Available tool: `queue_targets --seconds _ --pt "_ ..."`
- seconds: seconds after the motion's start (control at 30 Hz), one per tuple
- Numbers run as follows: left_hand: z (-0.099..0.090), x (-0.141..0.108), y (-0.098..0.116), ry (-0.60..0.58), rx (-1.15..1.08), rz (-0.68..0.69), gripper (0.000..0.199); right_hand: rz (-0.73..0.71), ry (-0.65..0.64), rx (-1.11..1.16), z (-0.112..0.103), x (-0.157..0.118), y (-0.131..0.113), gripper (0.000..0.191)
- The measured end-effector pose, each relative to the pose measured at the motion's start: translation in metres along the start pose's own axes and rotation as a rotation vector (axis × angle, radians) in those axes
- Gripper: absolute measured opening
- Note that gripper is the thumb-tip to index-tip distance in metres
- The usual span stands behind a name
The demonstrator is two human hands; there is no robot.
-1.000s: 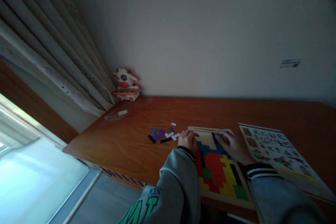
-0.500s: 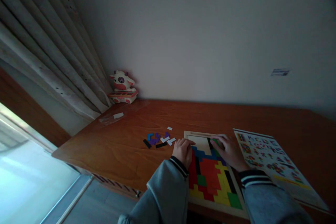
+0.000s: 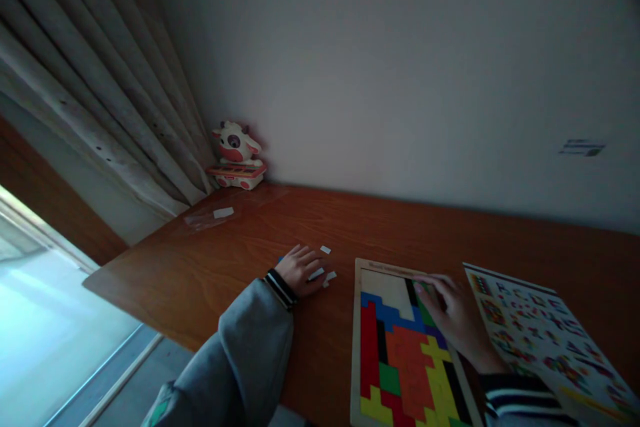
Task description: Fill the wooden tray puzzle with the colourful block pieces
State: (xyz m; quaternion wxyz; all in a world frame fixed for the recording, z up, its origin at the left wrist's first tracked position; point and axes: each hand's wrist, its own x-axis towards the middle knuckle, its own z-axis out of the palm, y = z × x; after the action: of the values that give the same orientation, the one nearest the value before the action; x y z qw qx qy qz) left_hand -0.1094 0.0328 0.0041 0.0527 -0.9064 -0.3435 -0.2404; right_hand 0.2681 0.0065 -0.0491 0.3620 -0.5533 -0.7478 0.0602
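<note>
Since the earlier frame, the left hand (image 3: 301, 271) has moved from the puzzle board (image 3: 356, 347) to the loose pieces (image 3: 329, 276), centre of the frame. Its fingers are spread and cover most pieces; I cannot tell if it grips one. The right hand (image 3: 453, 313), half open, rests at the board's upper right. The board, lower right, is cut off below. The printed sheet (image 3: 545, 333) lies beside, partly behind the right sleeve (image 3: 525, 400).

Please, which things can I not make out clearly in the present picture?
All in the head view:
Loose puzzle pieces: partly covered by the left hand, so uncountable.
Any piece under the left fingers: hidden by that hand.
Near end of the puzzle board: cut off by the bottom edge.
Small print on the printed sheet and wall label: too small, blurred.
</note>
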Motion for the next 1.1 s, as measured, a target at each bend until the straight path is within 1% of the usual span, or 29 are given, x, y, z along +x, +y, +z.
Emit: queue_targets --seconds 0.07,0.13,0.3,0.37,0.5,0.63,0.8,0.93,1.1 --pt "-0.006 -0.007 -0.014 -0.012 -0.022 -0.020 0.030 0.005 0.006 -0.004 0.001 0.000 0.002 0.033" --pt "-0.012 -0.016 -0.022 -0.014 -0.056 -0.060 0.034 0.008 0.007 -0.011 0.002 0.001 0.004 0.033" --pt "-0.030 -0.033 -0.032 -0.054 -0.075 -0.129 0.057 0.005 -0.017 -0.025 0.003 0.001 0.009 0.033" --pt "-0.034 -0.039 -0.034 -0.064 -0.078 -0.136 0.061 0.008 -0.023 -0.006 0.003 0.001 0.010 0.034" --pt "-0.038 -0.053 -0.041 -0.070 -0.078 -0.178 0.061 0.004 -0.027 0.001 0.004 0.001 0.012 0.037" --pt "-0.038 -0.064 -0.049 -0.109 -0.052 -0.245 0.062 -0.001 -0.018 -0.020 0.004 0.000 0.012 0.037" --pt "-0.041 -0.067 -0.050 -0.130 -0.021 -0.247 0.062 -0.014 -0.015 -0.010 0.003 0.002 0.011 0.035" --pt "-0.043 -0.071 -0.051 -0.107 -0.001 -0.275 0.062 0.000 -0.017 -0.015 0.002 0.002 0.009 0.038" --pt "-0.043 -0.080 -0.053 -0.139 -0.014 -0.283 0.054 -0.017 -0.032 -0.036 0.002 0.002 0.009 0.038"
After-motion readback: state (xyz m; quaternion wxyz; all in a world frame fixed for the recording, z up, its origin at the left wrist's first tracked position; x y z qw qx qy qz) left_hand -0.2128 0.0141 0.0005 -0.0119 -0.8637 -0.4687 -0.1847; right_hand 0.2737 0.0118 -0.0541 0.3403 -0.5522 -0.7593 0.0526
